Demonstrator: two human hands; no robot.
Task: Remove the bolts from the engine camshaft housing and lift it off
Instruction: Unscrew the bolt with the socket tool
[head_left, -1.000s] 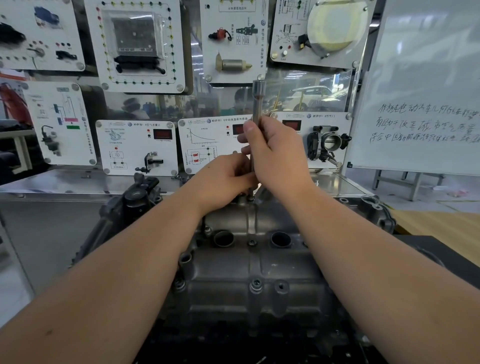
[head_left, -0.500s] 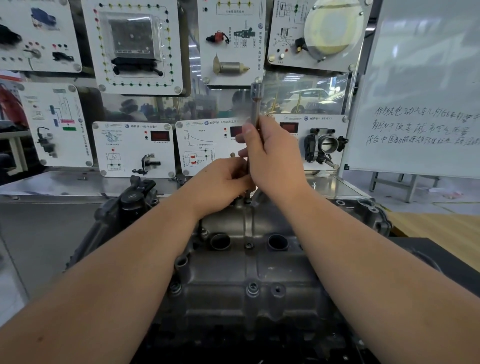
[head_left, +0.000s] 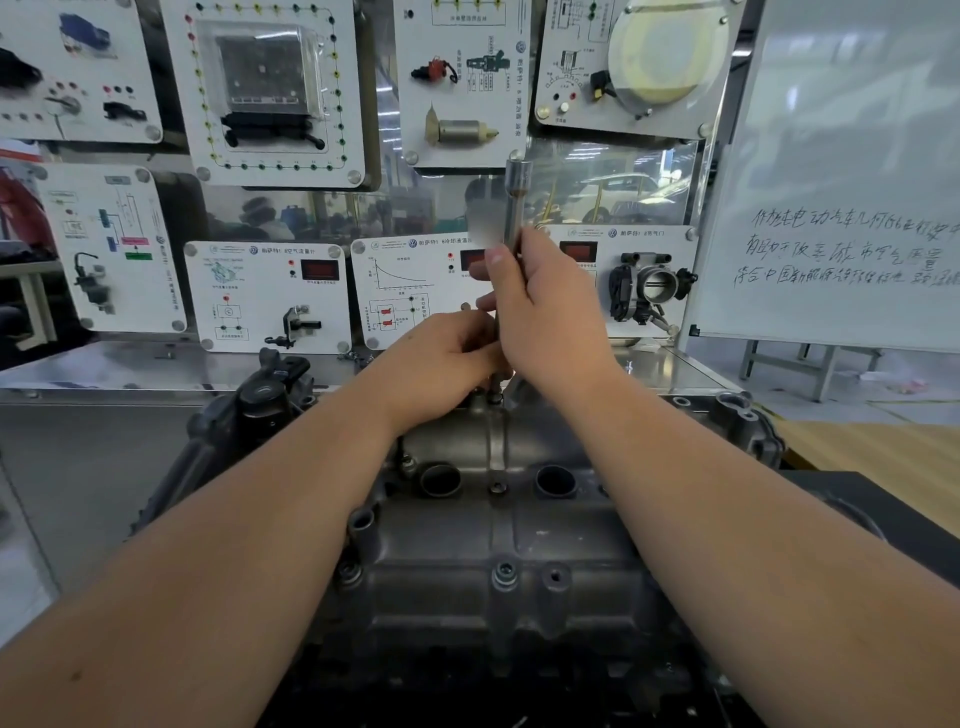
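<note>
The grey cast camshaft housing (head_left: 467, 551) lies across the engine in front of me, with two round bores and a bolt (head_left: 505, 573) near its front edge. A long steel extension bar (head_left: 517, 202) stands upright over a bolt at the housing's far edge. My right hand (head_left: 545, 312) grips the bar's middle, thumb up along it. My left hand (head_left: 441, 358) pinches the bar's lower part just above the housing. The bar's tip and the far bolt are mostly hidden by my fingers.
Display boards with car parts cover the wall behind, including a throttle body (head_left: 649, 286). A whiteboard (head_left: 841, 171) with handwriting stands at the right. A black engine part (head_left: 260, 395) rises at the housing's left end. A wooden table edge (head_left: 883, 447) shows at right.
Both hands stay on the bar at the same far bolt. The view has dipped slightly and my right hand's fingers have shifted a little on the bar.
</note>
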